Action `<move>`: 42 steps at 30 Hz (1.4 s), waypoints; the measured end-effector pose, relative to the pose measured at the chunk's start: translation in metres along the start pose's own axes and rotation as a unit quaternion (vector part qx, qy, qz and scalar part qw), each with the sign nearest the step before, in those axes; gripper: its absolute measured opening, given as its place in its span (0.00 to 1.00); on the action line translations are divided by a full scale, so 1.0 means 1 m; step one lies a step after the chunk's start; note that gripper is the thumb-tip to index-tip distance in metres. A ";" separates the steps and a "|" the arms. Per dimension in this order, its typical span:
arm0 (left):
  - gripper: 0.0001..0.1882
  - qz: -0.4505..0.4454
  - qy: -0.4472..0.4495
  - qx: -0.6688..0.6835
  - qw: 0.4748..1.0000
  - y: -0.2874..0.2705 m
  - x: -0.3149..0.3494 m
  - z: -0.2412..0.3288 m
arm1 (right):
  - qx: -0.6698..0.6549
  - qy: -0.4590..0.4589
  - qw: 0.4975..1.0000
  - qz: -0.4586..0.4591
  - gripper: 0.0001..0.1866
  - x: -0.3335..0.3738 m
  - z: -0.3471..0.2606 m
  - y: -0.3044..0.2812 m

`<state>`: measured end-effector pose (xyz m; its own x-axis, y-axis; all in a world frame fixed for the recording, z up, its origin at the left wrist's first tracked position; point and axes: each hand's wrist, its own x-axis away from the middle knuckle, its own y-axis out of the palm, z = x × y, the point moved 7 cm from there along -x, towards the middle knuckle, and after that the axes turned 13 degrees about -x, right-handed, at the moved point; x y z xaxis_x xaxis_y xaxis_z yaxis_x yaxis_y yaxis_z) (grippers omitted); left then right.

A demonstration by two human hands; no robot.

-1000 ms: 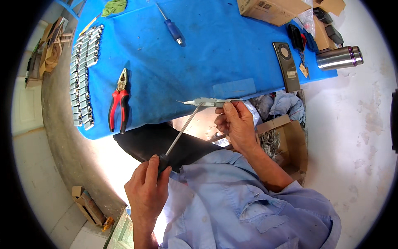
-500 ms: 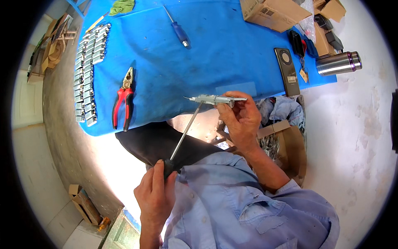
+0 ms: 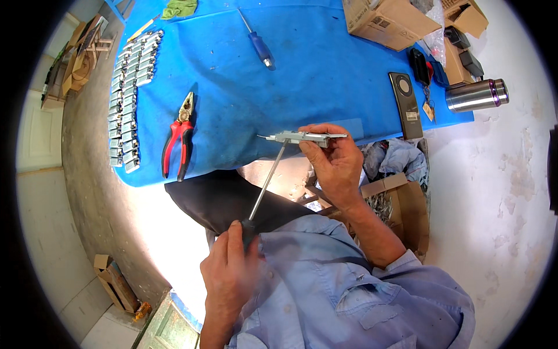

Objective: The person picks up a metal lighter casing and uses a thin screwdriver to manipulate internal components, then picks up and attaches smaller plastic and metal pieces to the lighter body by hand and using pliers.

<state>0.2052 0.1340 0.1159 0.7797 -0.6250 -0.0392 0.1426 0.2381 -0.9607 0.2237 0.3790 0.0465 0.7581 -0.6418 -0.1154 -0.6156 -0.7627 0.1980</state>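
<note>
My left hand [image 3: 229, 264] is closed around the dark handle of a screwdriver [image 3: 269, 180], its lower part a little blurred. The long shaft slants up to the right, and its tip meets the underside of a small grey metal part [image 3: 299, 138]. Pinched between thumb and fingers, that part lies level in my right hand [image 3: 335, 166], just in front of the table edge. A thin wire-like end sticks out at its left. Its exact kind I cannot make out. Red-and-black pliers [image 3: 179, 139] lie on the blue table cover [image 3: 232, 104], left of the part.
Rows of small metal pieces [image 3: 129, 104] line the table's left side. A blue-handled screwdriver [image 3: 257, 43] lies farther back. At the right are a phone [image 3: 406, 104], keys [image 3: 427, 96], a steel flask [image 3: 476, 95] and a cardboard box [image 3: 389, 23]. An open carton [image 3: 410, 209] stands below the table edge.
My left hand and the screwdriver handle have shifted slightly right, so the shaft stands steeper. The metal part appears slightly turned in my right hand, which stays nearly in place.
</note>
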 end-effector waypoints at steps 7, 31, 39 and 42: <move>0.21 -0.064 0.012 -0.019 0.998 -0.041 -0.025 -0.017 | 0.111 -0.143 0.977 -0.117 0.16 -0.005 -0.017 0.008; 0.21 -0.064 0.003 0.071 0.995 -0.053 -0.050 -0.040 | -0.100 0.110 0.989 -0.007 0.14 -0.026 0.009 -0.014; 0.20 -0.033 -0.029 0.080 0.996 -0.034 -0.039 -0.040 | -0.060 0.113 0.992 -0.011 0.14 -0.023 0.014 -0.013; 0.20 -0.025 -0.035 0.087 0.995 -0.032 -0.038 -0.038 | -0.051 0.119 0.991 -0.013 0.14 -0.022 0.012 -0.009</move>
<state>0.1480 0.1213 0.1373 0.8092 -0.5866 0.0323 0.2800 0.3367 -0.8990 0.2098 0.3995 0.0355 0.8104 -0.5755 0.1097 -0.5792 -0.7590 0.2973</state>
